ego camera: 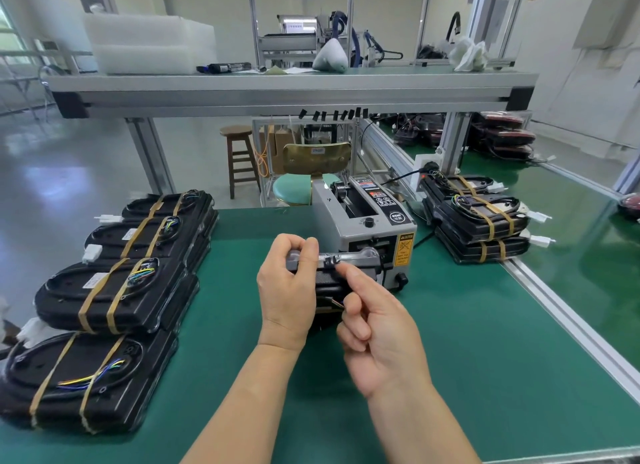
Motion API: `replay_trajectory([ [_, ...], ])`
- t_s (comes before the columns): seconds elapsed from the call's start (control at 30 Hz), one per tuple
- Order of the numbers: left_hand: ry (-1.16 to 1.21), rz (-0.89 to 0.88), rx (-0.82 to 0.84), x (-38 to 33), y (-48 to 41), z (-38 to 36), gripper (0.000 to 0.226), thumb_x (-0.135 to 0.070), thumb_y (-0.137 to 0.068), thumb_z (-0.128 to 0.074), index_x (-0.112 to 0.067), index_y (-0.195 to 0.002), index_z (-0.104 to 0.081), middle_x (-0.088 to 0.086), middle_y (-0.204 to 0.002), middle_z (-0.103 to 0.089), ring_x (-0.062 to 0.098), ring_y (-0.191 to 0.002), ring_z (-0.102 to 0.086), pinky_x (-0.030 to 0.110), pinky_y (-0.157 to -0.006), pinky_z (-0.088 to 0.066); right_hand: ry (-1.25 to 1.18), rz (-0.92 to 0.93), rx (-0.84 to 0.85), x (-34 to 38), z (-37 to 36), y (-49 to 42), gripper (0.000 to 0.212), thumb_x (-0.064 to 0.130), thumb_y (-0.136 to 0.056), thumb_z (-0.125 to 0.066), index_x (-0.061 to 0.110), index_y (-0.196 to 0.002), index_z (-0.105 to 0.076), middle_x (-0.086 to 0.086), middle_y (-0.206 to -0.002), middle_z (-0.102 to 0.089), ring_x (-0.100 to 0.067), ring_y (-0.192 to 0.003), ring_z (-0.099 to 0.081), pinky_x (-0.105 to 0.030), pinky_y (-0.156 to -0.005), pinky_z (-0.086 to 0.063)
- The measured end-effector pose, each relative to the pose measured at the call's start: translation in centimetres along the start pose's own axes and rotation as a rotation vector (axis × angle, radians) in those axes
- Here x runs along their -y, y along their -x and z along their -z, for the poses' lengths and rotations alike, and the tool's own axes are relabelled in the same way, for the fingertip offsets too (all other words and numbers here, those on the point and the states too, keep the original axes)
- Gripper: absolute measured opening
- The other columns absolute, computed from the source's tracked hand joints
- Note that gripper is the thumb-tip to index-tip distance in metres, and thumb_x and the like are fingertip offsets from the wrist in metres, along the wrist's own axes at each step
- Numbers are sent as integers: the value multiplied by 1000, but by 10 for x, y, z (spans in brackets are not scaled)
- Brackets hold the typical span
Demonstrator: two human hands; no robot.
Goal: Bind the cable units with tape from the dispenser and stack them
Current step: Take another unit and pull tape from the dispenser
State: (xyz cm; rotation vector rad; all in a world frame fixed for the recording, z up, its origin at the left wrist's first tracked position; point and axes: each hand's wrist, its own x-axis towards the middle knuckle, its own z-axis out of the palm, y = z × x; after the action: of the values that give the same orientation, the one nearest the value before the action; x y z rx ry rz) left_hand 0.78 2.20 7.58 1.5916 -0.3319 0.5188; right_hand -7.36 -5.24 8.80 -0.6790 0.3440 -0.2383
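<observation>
Head view: left hand (287, 290) grips the cable unit (325, 283), which stands on edge just nearside of the tape dispenser (367, 221). The tape strip (356, 255) runs rightward to the dispenser. The right hand (377, 339) is curled, its forefinger at the strip; I cannot tell whether it pinches.

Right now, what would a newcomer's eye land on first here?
The two hands at centre: the left hand grips a black cable unit in front of the tape dispenser, the right hand touching its top edge. Next, the row of taped units along the left edge of the table, and a stack right of the dispenser.
</observation>
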Motion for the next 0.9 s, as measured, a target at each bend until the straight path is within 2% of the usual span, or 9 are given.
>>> replay_trajectory([
  [0.1,14,-5,2,1,0,-1,26,-17,-95,-61,-13,-71,-53,-9,-63,-49,12,-64,-45,28,-64,-41,20,-7,-10,1,1,-1,17,11,-90,-63,3,-102,-72,0,-49,-49,-4,-29,-27,-14,-29,-20],
  [0.2,26,2,2,3,0,-1,27,-19,-95,-62,-12,-71,-52,0,-63,-50,11,-63,-44,26,-63,-40,18,-10,-15,1,1,-1,16,10,-90,-62,3,-99,-73,-1,-49,-49,-4,-29,-27,-14,-29,-19],
  [0.37,30,8,2,4,-1,-1,28,-32,-90,-59,-14,-70,-51,-10,-62,-48,9,-62,-43,24,-62,-39,1,-3,-28,0,1,0,15,9,-89,-62,2,-96,-73,-2,-49,-49,-5,-29,-27,-14,-28,-20],
  [0.67,36,26,3,4,-2,1,28,-35,-89,-59,-16,-69,-51,-6,-62,-50,14,-62,-45,38,-64,-43,-8,26,-50,-4,-2,1,15,8,-89,-63,1,-97,-73,-3,-50,-52,-5,-29,-30,-14,-29,-21],
  [0.8,29,33,2,4,-2,2,29,-37,-87,-59,-19,-67,-50,-12,-60,-48,9,-60,-43,27,-61,-40,-12,34,-53,-5,-4,1,13,9,-88,-65,3,-92,-75,-3,-51,-51,-5,-29,-30,-14,-29,-21],
  [0.9,29,31,-1,5,-3,2,30,-32,-91,-62,-19,-67,-51,-12,-60,-48,9,-60,-43,29,-62,-41,-15,30,-49,-6,-4,1,13,9,-88,-64,3,-93,-75,-3,-51,-51,-6,-30,-29,-15,-29,-21],
])
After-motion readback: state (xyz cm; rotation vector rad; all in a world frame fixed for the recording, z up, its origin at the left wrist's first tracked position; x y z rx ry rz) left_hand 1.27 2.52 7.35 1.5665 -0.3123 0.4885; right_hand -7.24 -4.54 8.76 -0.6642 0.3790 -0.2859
